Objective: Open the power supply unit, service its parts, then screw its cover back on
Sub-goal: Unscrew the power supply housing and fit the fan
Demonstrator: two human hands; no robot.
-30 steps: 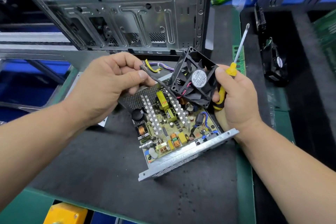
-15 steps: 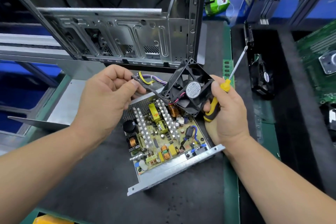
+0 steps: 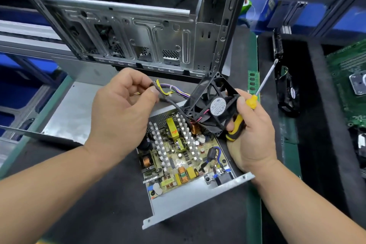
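The power supply unit (image 3: 190,196) lies open on the dark mat, its circuit board (image 3: 178,156) with heat sinks and coils exposed. My left hand (image 3: 120,109) pinches the black cable bundle (image 3: 170,101) that runs from the board, just above the unit's far edge. My right hand (image 3: 251,136) holds the black cooling fan (image 3: 212,107) tilted up over the board's far right corner. The same hand also grips a yellow-and-black screwdriver (image 3: 251,103), its shaft pointing up and to the right. The unit's metal cover (image 3: 71,117) lies flat at the left.
An empty computer case frame (image 3: 138,31) stands right behind the unit. A green RAM stick (image 3: 253,81) lies by the mat's right edge. Right of it a dark foam tray holds another fan (image 3: 287,93) and a green motherboard (image 3: 348,85). Blue bins sit at the back.
The view has shifted, so everything sits lower and further left in the frame. My hands have kept their grips on the cable, fan and screwdriver; the fan tilted slightly more upright.
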